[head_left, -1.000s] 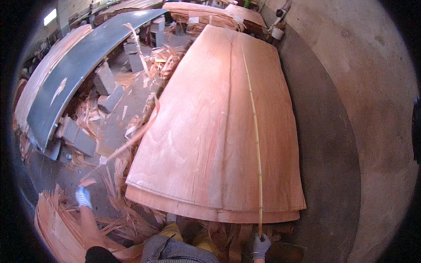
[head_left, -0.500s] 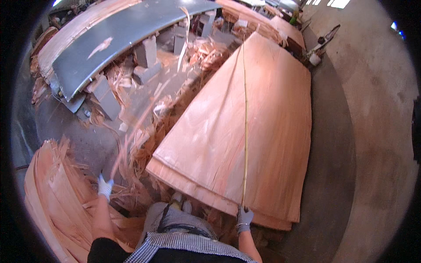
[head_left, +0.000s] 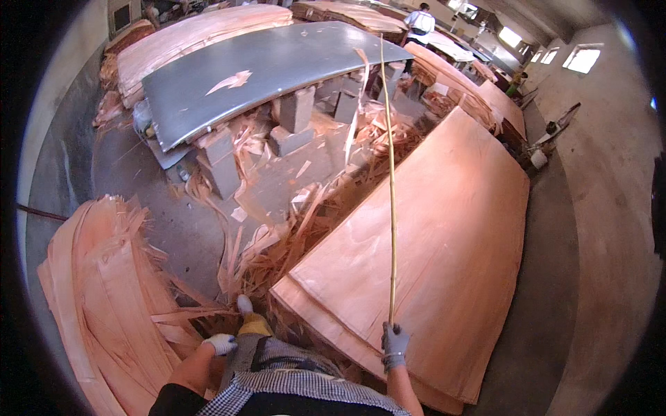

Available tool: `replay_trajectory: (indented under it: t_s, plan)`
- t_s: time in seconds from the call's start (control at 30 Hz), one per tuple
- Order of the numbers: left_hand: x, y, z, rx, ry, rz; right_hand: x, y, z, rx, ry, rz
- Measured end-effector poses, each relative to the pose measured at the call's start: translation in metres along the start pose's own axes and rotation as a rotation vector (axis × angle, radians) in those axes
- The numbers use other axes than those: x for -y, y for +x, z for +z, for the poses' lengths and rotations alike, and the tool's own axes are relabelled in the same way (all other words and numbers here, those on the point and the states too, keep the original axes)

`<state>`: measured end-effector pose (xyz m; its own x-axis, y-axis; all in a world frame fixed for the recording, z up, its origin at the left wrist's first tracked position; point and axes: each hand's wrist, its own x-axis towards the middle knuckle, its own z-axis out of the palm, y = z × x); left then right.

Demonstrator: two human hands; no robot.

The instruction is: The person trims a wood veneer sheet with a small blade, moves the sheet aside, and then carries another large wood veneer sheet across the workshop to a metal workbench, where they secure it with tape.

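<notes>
My right hand (head_left: pixel 395 342), in a grey glove, is closed around the lower end of a long thin bamboo stick (head_left: pixel 392 208). The stick rises upright, crossing in front of a stack of reddish wood veneer sheets (head_left: pixel 437 243). Low beside my apron (head_left: pixel 298 378) is my left hand (head_left: pixel 220 343) in a white glove; it appears to hold nothing, its fingers loosely stretched toward the apron. A torn veneer piece (head_left: pixel 187 315) lies just beyond it, next to a heap of long veneer strips (head_left: pixel 104 291).
A dark smooth-topped platform (head_left: pixel 270 69) rests on grey blocks (head_left: pixel 295 107) at the far left. Veneer scraps (head_left: pixel 267 239) litter the floor along the stack. More veneer (head_left: pixel 201 38) lies behind the platform. A person (head_left: pixel 420 22) in a light top stands at the back.
My left hand has come back toward my body, and the long strip near it has left it. My view has tilted up, showing more of the room. My right hand still grips the stick.
</notes>
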<state>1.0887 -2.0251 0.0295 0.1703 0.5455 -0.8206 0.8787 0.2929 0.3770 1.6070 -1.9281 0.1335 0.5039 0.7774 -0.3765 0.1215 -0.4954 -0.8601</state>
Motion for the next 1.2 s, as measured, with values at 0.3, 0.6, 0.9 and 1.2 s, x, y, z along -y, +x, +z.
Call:
replay_trajectory:
  t_s: [0.3,0.6,0.9,1.2]
  plan:
    - [0.104,0.028,-0.171,-0.387,-0.225,0.155,0.078,-0.016,0.237,0.046,0.015,0.029]
    - [0.221,-0.028,-0.315,-0.606,-0.482,-0.099,0.163,0.051,0.413,-0.153,0.042,-0.033]
    - [0.309,0.026,-0.421,-0.55,-0.564,0.123,0.232,0.116,0.62,-0.168,0.128,-0.297]
    - [0.408,0.059,-0.631,-0.573,-0.508,0.121,0.426,0.08,0.891,0.119,0.499,-0.154]
